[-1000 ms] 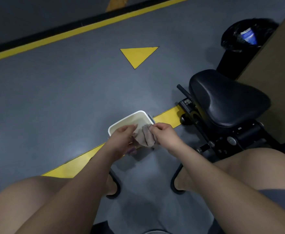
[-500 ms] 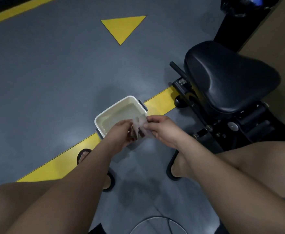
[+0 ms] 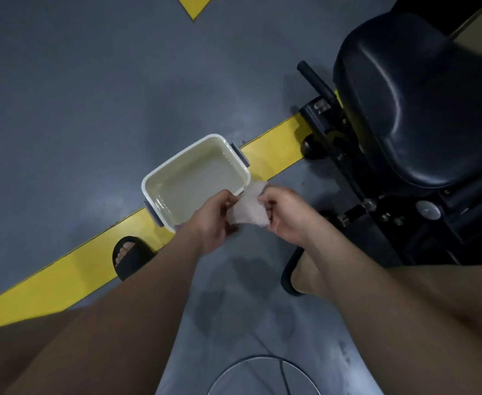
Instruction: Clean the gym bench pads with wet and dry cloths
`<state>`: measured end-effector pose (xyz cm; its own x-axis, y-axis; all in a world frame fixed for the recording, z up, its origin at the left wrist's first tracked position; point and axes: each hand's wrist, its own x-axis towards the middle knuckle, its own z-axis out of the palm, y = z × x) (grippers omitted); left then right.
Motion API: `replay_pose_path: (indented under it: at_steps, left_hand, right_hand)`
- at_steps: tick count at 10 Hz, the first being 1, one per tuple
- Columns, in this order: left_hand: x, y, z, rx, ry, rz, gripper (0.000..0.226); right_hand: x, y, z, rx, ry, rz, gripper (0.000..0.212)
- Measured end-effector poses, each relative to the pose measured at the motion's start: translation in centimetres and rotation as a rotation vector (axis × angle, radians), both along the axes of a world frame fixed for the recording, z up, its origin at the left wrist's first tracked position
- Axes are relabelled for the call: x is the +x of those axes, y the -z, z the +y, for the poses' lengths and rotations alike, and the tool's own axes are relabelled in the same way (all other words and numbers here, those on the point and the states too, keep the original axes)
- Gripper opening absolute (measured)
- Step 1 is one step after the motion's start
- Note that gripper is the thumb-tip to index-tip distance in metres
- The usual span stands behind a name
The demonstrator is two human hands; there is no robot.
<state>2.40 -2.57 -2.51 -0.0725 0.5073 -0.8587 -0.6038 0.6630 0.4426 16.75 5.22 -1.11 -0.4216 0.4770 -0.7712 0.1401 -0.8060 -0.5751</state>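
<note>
While left hand (image 3: 212, 220) and right hand (image 3: 287, 216) pinch a pale cloth (image 3: 249, 210), white tub (image 3: 235, 161) just beside, bench pad (image 3: 419, 104) right.

Limp cloth, shiny padding, dull floor.

The cloth (image 3: 248, 208) looked like soft, pale terry, fuzzy and crumpled, with no shine at all. The tub (image 3: 197, 181) read as smooth cream plastic with a glossy white rim, and the liquid inside gave a faint sheen. The bench pad (image 3: 419, 95) was black vinyl or leather-like upholstery, smooth and glossy, catching long highlights. The frame (image 3: 328, 129) under it was black painted metal, semi-matt, with a bright metal knob (image 3: 428, 208). The floor (image 3: 77, 95) was grey, smooth and mostly matt, and the yellow line (image 3: 63, 277) looked like flat paint.
</note>
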Motion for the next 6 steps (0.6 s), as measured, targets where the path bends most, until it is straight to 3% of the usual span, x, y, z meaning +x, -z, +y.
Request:
replay_pose_path:
  at_steps: [1, 2, 3, 4, 5, 6]
  left_hand:
    - [-0.8, 1.9, 1.2, -0.008, -0.052, 0.122, 0.012]
    - [-2.6, 4.4, 2.5, 0.02, 0.251, 0.552, 0.015]
    - [-4.0, 6.5, 4.1, 0.043, 0.435, 0.754, 0.017]
    - [-4.7, 8.1, 6.1, 0.045, 0.523, 0.812, 0.009]
    - [-4.5, 9.7, 7.2, 0.017, 0.662, 0.865, 0.019]
    - [-4.3, 10.4, 6.8, -0.071, 0.653, 0.984, 0.049]
  right_hand:
    - [-0.7, 2.9, 0.2, 0.029, 0.056, -0.14, 0.017]
    - [-1.8, 6.0, 0.1, 0.006, 0.109, -0.233, 0.027]
    - [-3.4, 9.4, 0.2, -0.018, 0.145, -0.259, 0.028]
    - [-4.4, 12.0, 0.7, 0.01, 0.211, -0.234, 0.024]
    - [-4.6, 14.1, 0.7, 0.023, 0.232, -0.284, 0.025]
    - [-4.2, 16.3, 0.2, 0.098, 0.136, -0.359, 0.003]
